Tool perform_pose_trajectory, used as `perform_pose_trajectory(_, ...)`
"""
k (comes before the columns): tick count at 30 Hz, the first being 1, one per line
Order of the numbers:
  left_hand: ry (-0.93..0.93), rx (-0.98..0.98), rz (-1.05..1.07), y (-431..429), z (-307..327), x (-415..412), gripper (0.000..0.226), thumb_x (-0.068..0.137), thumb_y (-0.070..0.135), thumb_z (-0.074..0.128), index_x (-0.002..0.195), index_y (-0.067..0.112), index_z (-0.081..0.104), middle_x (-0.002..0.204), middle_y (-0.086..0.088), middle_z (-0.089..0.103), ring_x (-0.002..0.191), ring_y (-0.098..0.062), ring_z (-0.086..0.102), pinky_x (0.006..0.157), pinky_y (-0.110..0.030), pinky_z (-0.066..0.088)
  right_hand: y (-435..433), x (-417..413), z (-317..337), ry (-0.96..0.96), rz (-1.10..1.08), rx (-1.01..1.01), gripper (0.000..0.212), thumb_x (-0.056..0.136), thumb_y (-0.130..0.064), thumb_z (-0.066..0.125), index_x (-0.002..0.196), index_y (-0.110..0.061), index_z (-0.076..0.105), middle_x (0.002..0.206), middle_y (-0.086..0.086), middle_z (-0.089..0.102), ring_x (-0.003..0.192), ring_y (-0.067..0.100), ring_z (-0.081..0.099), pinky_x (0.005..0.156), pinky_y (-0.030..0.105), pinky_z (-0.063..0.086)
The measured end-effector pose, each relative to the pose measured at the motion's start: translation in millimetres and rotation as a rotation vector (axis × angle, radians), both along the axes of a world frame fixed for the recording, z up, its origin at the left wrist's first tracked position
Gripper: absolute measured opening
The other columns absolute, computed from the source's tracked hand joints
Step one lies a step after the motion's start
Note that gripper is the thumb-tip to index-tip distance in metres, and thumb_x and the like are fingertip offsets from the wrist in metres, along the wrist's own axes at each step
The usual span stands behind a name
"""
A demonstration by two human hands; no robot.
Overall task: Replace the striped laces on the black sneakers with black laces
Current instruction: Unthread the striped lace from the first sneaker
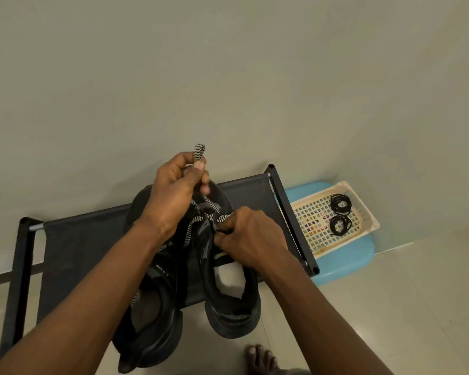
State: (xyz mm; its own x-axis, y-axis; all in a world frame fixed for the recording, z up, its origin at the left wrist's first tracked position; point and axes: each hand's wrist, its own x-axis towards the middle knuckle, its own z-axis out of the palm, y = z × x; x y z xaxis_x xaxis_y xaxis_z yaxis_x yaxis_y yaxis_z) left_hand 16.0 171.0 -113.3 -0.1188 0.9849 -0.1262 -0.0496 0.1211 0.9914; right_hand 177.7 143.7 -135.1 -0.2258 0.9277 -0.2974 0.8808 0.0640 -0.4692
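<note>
Two black sneakers stand side by side on a black fabric shelf (92,239), heels toward me: the left sneaker (152,320) and the right sneaker (232,301). My left hand (173,190) pinches a striped lace (199,152) and holds it up above the shoes' toes. My right hand (249,236) grips another stretch of the striped lace at the right sneaker's eyelets. Striped lace still crosses the left sneaker's front. Two coils of black laces (341,213) lie in a cream basket (368,220) to the right.
The shelf's black frame (293,217) runs along its right side. The basket sits on a light blue stool (349,263) against the wall. My bare toes (260,358) show on the tiled floor below the right sneaker.
</note>
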Motion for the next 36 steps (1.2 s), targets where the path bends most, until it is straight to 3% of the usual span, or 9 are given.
perform_pose_trajectory(5, 0.901, -0.061, -0.38, -1, -13, -10, 0.008, 0.088, 0.033, 0.078, 0.087, 0.033, 0.069, 0.075, 0.012, 0.066, 0.076, -0.011, 0.066, 0.071, -0.03, 0.051, 0, -2, -1, -0.014, 0.002, 0.011, 0.033, 0.084, -0.052, 0.063, 0.097, -0.023, 0.073, 0.084, 0.0, 0.068, 0.079, 0.023, 0.064, 0.064, 0.03, 0.048)
perform_pose_trajectory(7, 1.059, -0.06, -0.468, -4, -13, -9, 0.011, 0.085, 0.032, 0.079, 0.088, 0.034, 0.068, 0.081, 0.013, 0.065, 0.081, -0.014, 0.065, 0.073, -0.034, 0.052, -1, -3, 0, -0.009, 0.01, 0.015, 0.032, 0.085, -0.052, 0.062, 0.1, -0.026, 0.073, 0.085, -0.001, 0.069, 0.08, 0.022, 0.066, 0.066, 0.031, 0.052)
perform_pose_trajectory(12, 1.344, 0.018, -0.428, -2, -9, -2, 0.011, 0.091, 0.038, 0.07, 0.091, 0.035, 0.06, 0.09, 0.01, 0.054, 0.093, -0.021, 0.061, 0.079, -0.036, 0.039, -3, -5, 1, -0.028, 0.011, 0.044, 0.032, 0.086, -0.053, 0.062, 0.099, -0.025, 0.071, 0.087, 0.0, 0.067, 0.082, 0.024, 0.066, 0.068, 0.033, 0.054)
perform_pose_trajectory(14, 1.453, 0.027, -0.432, -3, -11, 3, 0.008, 0.094, 0.035, 0.063, 0.101, 0.032, 0.061, 0.094, 0.006, 0.052, 0.097, -0.023, 0.062, 0.081, -0.038, 0.035, -3, -5, 2, -0.021, 0.014, 0.029, 0.03, 0.086, -0.052, 0.062, 0.097, -0.025, 0.071, 0.087, -0.001, 0.068, 0.083, 0.024, 0.066, 0.068, 0.033, 0.054)
perform_pose_trajectory(16, 1.541, 0.049, -0.438, -5, -17, 8, 0.021, 0.096, 0.037, 0.057, 0.114, 0.026, 0.061, 0.105, 0.001, 0.058, 0.102, -0.025, 0.062, 0.085, -0.041, 0.036, -3, -2, 5, -0.009, 0.016, 0.007, 0.026, 0.087, -0.049, 0.064, 0.094, -0.025, 0.072, 0.086, -0.001, 0.068, 0.082, 0.024, 0.066, 0.067, 0.033, 0.053)
perform_pose_trajectory(19, 1.549, 0.124, -0.376, -9, -26, 9, 0.029, 0.098, 0.04, 0.051, 0.115, 0.02, 0.062, 0.114, -0.004, 0.063, 0.107, -0.027, 0.061, 0.091, -0.044, 0.038, -1, 1, 7, -0.005, 0.024, -0.008, 0.024, 0.087, -0.047, 0.064, 0.095, -0.026, 0.075, 0.084, -0.001, 0.069, 0.081, 0.024, 0.066, 0.065, 0.03, 0.047)
perform_pose_trajectory(27, 1.388, 0.356, -0.154, -9, -24, 10, 0.015, 0.095, 0.034, 0.059, 0.099, 0.019, 0.06, 0.095, -0.001, 0.06, 0.09, -0.028, 0.058, 0.088, -0.046, 0.038, 2, 4, 7, -0.007, 0.002, -0.047, 0.026, 0.086, -0.048, 0.065, 0.092, -0.025, 0.076, 0.08, -0.003, 0.067, 0.076, 0.021, 0.064, 0.058, 0.027, 0.04)
perform_pose_trajectory(31, 1.093, 0.358, -0.039, -12, -9, 10, 0.008, 0.098, 0.032, 0.055, 0.099, 0.025, 0.059, 0.097, 0.006, 0.06, 0.091, -0.02, 0.058, 0.089, -0.043, 0.039, 2, 5, 9, 0.003, -0.009, -0.065, 0.027, 0.085, -0.051, 0.065, 0.097, -0.029, 0.077, 0.084, -0.005, 0.07, 0.077, 0.019, 0.066, 0.064, 0.028, 0.046)
perform_pose_trajectory(36, 0.67, 0.309, 0.149, -19, 5, 10, 0.007, 0.104, 0.028, 0.058, 0.1, 0.022, 0.059, 0.095, 0.006, 0.069, 0.086, -0.013, 0.066, 0.083, -0.047, 0.054, 2, 6, 8, 0.02, -0.017, -0.065, 0.028, 0.084, -0.053, 0.065, 0.098, -0.031, 0.077, 0.087, -0.006, 0.071, 0.081, 0.019, 0.068, 0.068, 0.031, 0.053)
